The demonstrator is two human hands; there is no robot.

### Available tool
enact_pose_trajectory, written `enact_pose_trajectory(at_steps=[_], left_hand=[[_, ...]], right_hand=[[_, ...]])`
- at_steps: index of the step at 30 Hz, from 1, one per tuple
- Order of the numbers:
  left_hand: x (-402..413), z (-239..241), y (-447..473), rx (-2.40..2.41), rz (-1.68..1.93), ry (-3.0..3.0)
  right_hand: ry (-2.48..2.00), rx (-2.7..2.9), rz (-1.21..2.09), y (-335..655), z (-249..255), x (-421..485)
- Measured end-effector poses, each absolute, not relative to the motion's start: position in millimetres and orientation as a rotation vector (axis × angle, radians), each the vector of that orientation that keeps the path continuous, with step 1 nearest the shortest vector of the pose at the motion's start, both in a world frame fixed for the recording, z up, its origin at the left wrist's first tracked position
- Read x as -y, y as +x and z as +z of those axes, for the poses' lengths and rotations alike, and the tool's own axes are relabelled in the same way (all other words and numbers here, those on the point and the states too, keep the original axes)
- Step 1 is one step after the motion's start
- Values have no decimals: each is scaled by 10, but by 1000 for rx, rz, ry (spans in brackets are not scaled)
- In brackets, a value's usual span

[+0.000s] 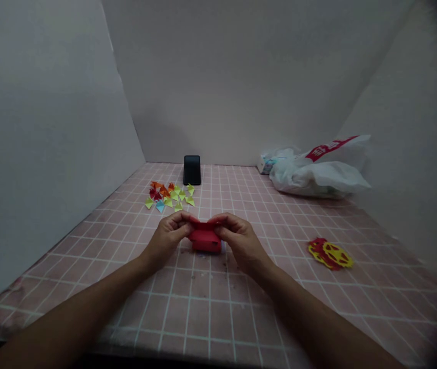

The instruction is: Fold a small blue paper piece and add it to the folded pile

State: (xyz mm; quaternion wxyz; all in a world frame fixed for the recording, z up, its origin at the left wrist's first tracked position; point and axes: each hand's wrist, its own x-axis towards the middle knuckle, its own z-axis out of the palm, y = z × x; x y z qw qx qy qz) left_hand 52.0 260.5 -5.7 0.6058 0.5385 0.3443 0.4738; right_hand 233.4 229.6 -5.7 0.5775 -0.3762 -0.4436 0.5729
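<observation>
A red piece of folded paper [205,237] is held up between my two hands, over the middle of the table. My left hand [172,231] pinches its upper left corner between thumb and fingers. At the upper right corner, my right hand [237,236] grips it the same way. A crease runs across the paper, and its lower part hangs near the tablecloth. Beyond my left hand lies a cluster of small folded paper pieces [174,195] in yellow-green, orange, red and blue.
A black phone-like slab [192,170] leans at the back. White plastic bags [314,174] and a small box [265,163] sit at the back right. Red and yellow cut-out discs [331,253] lie to the right on the pink checked tablecloth [187,312]. Pale walls enclose three sides.
</observation>
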Motion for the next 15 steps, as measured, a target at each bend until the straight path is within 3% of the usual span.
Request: enact_pose_trajectory(at_steps=[15], left_hand=[[-2583,-5,496,-769,1094,1211]], right_hand=[[-873,1019,1377,2333,-7,-2256]])
